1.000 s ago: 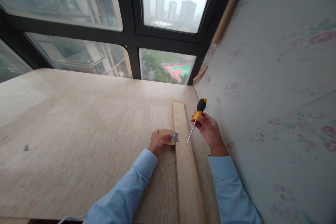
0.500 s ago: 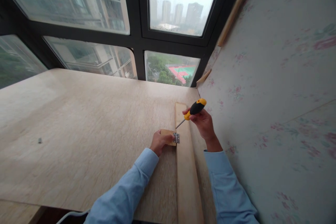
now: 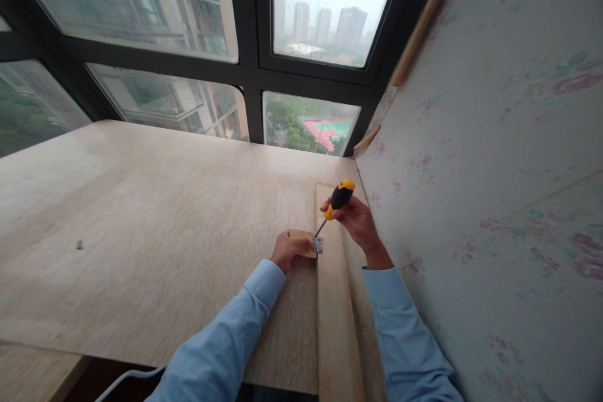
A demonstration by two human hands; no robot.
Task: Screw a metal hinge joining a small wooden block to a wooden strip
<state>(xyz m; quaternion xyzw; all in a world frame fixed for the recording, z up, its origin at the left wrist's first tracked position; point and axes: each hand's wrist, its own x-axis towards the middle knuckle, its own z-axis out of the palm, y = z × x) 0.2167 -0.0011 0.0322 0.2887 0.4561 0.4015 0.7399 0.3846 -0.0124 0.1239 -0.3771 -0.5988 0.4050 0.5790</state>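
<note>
A long pale wooden plank [image 3: 335, 320] lies on the table [image 3: 141, 245] beside the wall. A small wooden block [image 3: 304, 240] sits against its left edge, joined to it by a small metal hinge [image 3: 317, 244]. My left hand [image 3: 285, 252] rests closed on the block, pressing it down. My right hand [image 3: 354, 221] grips a yellow and black screwdriver [image 3: 335, 202]. The screwdriver tilts down to the left, and its tip touches the hinge.
A small grey metal piece [image 3: 79, 244] lies alone at the table's left. A floral-papered wall [image 3: 471, 169] rises close on the right of the plank. Dark-framed windows [image 3: 249, 75] stand behind the table. A white cable [image 3: 127, 378] hangs below the near edge.
My right hand swung the screwdriver from pointing down at the plank, away from the hinge, to leaning left with its tip on the hinge. My left hand stayed on the block.
</note>
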